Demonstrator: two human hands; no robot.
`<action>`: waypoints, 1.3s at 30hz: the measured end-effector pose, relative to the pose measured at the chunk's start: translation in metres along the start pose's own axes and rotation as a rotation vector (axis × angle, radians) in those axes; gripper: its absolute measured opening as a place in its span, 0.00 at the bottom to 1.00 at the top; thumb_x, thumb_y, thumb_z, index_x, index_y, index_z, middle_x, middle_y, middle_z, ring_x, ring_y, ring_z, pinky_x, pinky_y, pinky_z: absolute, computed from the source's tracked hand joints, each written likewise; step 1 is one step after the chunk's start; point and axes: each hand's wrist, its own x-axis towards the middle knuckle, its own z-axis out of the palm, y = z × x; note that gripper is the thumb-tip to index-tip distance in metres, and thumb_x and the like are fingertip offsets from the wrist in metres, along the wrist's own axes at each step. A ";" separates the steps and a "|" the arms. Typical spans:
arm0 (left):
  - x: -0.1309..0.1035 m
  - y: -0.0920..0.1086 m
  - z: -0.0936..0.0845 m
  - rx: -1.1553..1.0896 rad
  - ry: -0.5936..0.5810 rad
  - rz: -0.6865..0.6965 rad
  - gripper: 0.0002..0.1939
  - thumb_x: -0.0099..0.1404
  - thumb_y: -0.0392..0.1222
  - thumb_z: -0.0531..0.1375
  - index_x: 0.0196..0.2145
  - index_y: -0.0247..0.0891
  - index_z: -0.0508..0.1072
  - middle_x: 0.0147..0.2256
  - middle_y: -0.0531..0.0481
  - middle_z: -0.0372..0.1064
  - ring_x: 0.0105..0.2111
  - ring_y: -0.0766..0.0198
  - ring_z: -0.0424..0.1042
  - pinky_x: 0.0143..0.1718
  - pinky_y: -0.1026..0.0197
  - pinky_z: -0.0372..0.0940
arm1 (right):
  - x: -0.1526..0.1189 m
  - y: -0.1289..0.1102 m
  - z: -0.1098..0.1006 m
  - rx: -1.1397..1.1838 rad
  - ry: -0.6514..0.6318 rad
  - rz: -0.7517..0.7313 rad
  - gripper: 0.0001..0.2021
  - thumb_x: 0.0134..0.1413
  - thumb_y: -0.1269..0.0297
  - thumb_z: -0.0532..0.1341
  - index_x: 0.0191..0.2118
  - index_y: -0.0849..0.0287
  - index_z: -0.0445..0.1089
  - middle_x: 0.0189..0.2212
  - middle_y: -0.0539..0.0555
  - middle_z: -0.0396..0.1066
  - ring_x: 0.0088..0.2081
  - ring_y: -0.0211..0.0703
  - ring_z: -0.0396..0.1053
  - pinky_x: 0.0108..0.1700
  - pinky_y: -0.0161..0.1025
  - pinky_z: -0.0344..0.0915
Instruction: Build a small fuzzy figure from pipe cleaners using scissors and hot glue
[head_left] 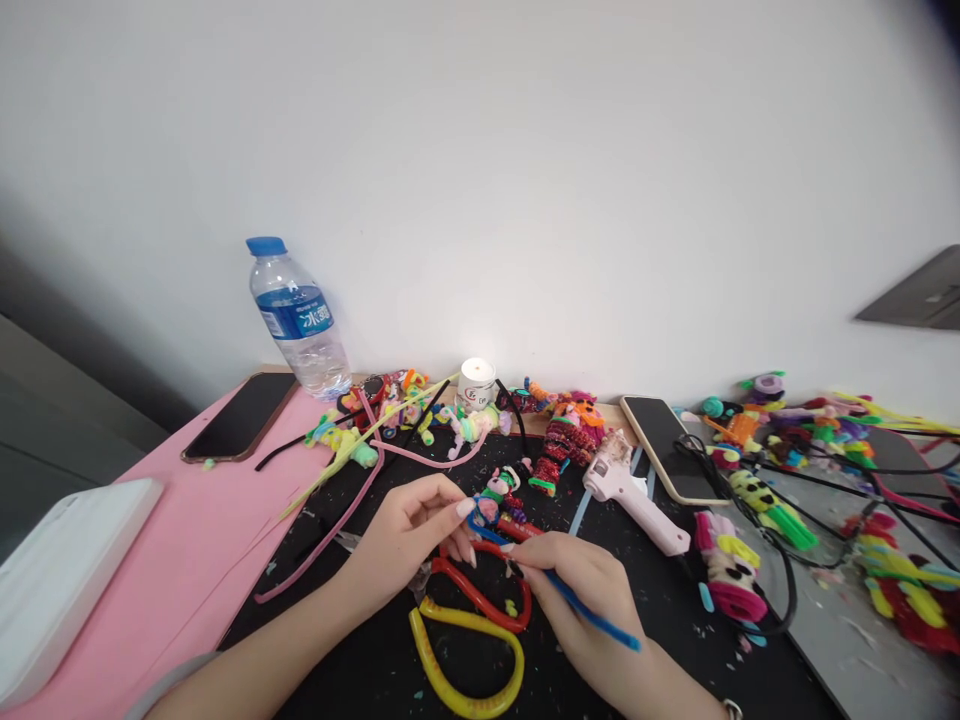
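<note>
Near the middle of the black mat [360,660], my left hand [420,525] pinches the end of a blue pipe cleaner [592,610] between thumb and fingers. My right hand [581,580] holds the same pipe cleaner farther along, and its free end sticks out to the lower right. A small multicoloured pipe-cleaner figure [497,487] is just beyond my left fingertips; whether they touch it is unclear. Below my hands lie red-handled pliers [487,607] and a yellow handle loop [469,705], their metal parts partly hidden by my left hand.
A pink glue gun [634,495] and a phone [667,450] lie to the right. Several fuzzy figures [772,510] and cables cover the far right. A water bottle [304,325], white cup [476,385], another phone [240,418] and a white box [75,580] stand or lie leftward and behind.
</note>
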 end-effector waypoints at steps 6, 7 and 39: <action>-0.003 0.002 -0.001 0.096 0.030 0.028 0.11 0.61 0.46 0.59 0.28 0.36 0.69 0.17 0.55 0.69 0.18 0.68 0.68 0.22 0.66 0.63 | 0.004 -0.004 -0.002 0.014 -0.022 0.038 0.08 0.56 0.72 0.58 0.41 0.54 0.69 0.32 0.52 0.76 0.31 0.40 0.73 0.35 0.35 0.68; -0.004 0.001 0.001 0.092 0.010 0.025 0.10 0.61 0.46 0.58 0.28 0.36 0.69 0.18 0.54 0.69 0.18 0.67 0.69 0.23 0.66 0.64 | 0.004 -0.005 -0.002 0.013 -0.017 0.069 0.08 0.55 0.71 0.59 0.42 0.55 0.69 0.31 0.51 0.75 0.29 0.39 0.72 0.33 0.34 0.68; -0.015 -0.006 0.006 0.699 -0.170 0.540 0.05 0.63 0.40 0.58 0.33 0.35 0.71 0.25 0.52 0.68 0.24 0.69 0.67 0.28 0.68 0.62 | 0.004 -0.003 0.003 0.080 0.001 0.179 0.16 0.62 0.66 0.51 0.22 0.59 0.61 0.18 0.47 0.62 0.21 0.34 0.61 0.26 0.31 0.54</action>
